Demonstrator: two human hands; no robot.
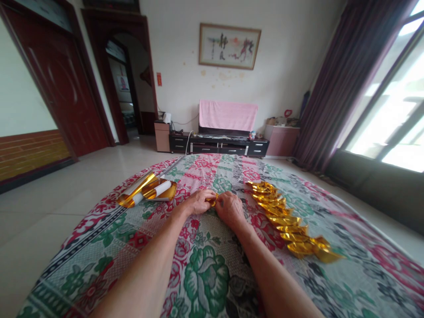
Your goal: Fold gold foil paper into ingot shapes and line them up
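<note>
Both of my hands meet over the middle of a table with a flowered cloth (207,274). Between them is a small piece of gold foil paper (212,201), mostly covered by fingers. My left hand (199,202) is closed on its left side, and my right hand (230,210) pinches its right side. To the right lies a slanting row of folded gold foil ingots (288,221), set close against one another. On the left rest several curled sheets of gold foil paper (145,190) with white backs showing.
Beyond the table stands a low black cabinet (228,148) with a pink cloth (228,115) draped over something on it. A purple curtain (327,88) hangs by the window at right. A red door (62,79) and a doorway are at left.
</note>
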